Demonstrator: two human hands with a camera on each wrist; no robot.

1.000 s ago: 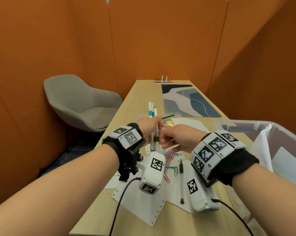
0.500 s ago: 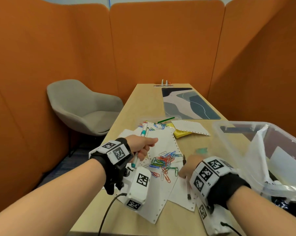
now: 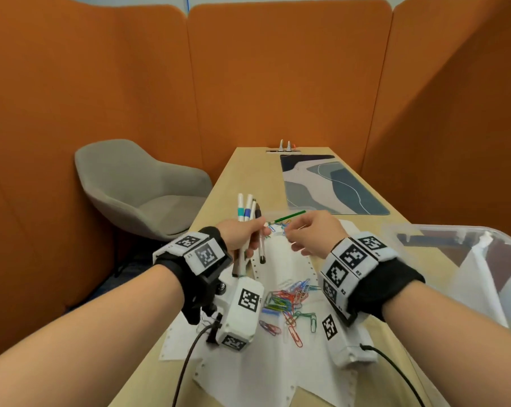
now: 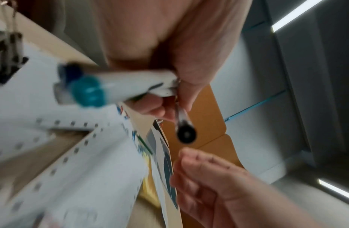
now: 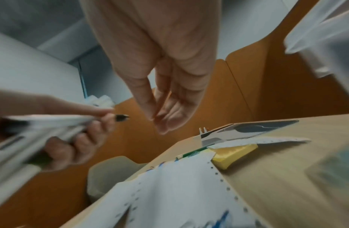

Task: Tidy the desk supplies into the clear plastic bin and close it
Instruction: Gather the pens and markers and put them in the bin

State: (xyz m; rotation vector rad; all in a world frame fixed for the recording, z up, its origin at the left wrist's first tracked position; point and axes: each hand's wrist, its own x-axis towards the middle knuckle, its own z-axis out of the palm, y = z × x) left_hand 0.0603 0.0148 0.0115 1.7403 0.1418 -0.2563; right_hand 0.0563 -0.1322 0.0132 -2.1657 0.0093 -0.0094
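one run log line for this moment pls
left hand: grips bunch of white markers and pens | right hand: open, empty | coloured paper clips: loose on paper | clear plastic bin: open

grey chair (image 3: 148,192), patterned desk mat (image 3: 330,186), orange partitions (image 3: 277,71)

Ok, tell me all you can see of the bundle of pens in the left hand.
The bundle of pens stands roughly upright in the left hand, gripped mid-length. It looks like three white plastic markers, one with a teal band, one with a blue band, plus a thin clear ballpoint with a black cap, its lower end poking below the fingers. It is held above the paper; the right hand is close, not touching.
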